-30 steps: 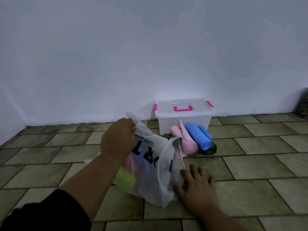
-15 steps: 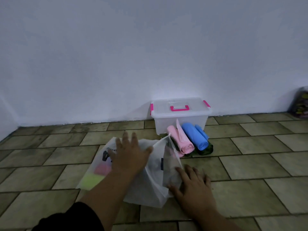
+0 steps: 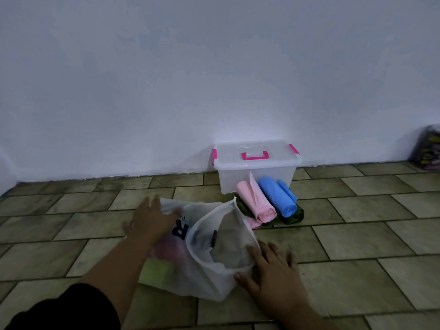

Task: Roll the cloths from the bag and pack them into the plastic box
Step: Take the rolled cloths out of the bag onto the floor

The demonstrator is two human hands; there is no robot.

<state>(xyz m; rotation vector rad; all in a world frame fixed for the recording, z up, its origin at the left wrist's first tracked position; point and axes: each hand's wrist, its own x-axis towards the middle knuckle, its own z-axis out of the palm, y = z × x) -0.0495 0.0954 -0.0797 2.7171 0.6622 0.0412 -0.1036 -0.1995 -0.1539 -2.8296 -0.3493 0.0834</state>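
White see-through plastic bag (image 3: 204,279), lifted a sec ago, now lies flat on the tiled floor (image 3: 357,236). Both grips spread: left hand (image 3: 152,221) pressing on it, right hand (image 3: 270,270) at its gaping mouth. Cloths (image 3: 157,270) inside look reachable; clear pink-latched plastic box (image 3: 257,177) waits far back.

Dim, bluish light; a brighter patch glows on the wall (image 3: 238,125) just above the plastic box (image 3: 257,179). Wide-angle distortion bends the floor (image 3: 357,236) lines; the left hand (image 3: 152,220) is slightly blurred.
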